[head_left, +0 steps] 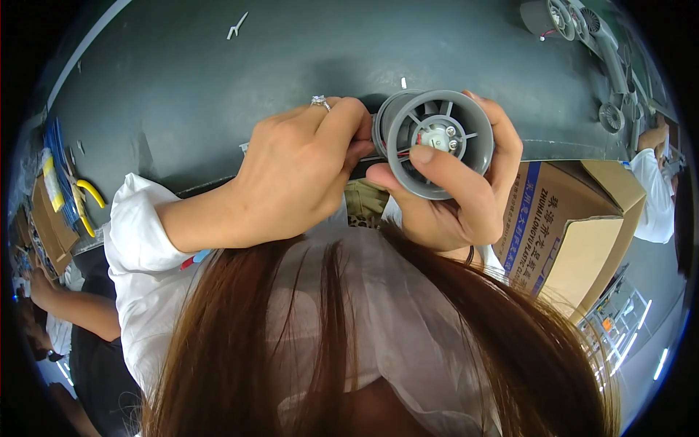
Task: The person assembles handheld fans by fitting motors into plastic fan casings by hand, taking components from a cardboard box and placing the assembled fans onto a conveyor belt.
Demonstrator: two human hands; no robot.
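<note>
My right hand (pixel 466 197) grips a round grey plastic fan housing (pixel 477 120), its open end facing up. The thumb reaches over the rim toward the motor (pixel 435 138) in the middle, which has a pale face with two shiny terminals. A short red wire shows beside the motor, near the thumb. On the housing's left side, my left hand (pixel 302 156) has its fingers pinched together close against the wall. A thin dark line runs between those fingertips and the housing; what they hold is mostly hidden. A ring sits on a left finger.
Dark green tabletop (pixel 196 87) lies ahead. A small white forked piece (pixel 237 27) rests far left. Yellow-handled pliers (pixel 89 197) and blue wires (pixel 57 156) are at left. Grey fan parts (pixel 611 65) lie far right, above an open cardboard box (pixel 561 226). Other people work at both sides.
</note>
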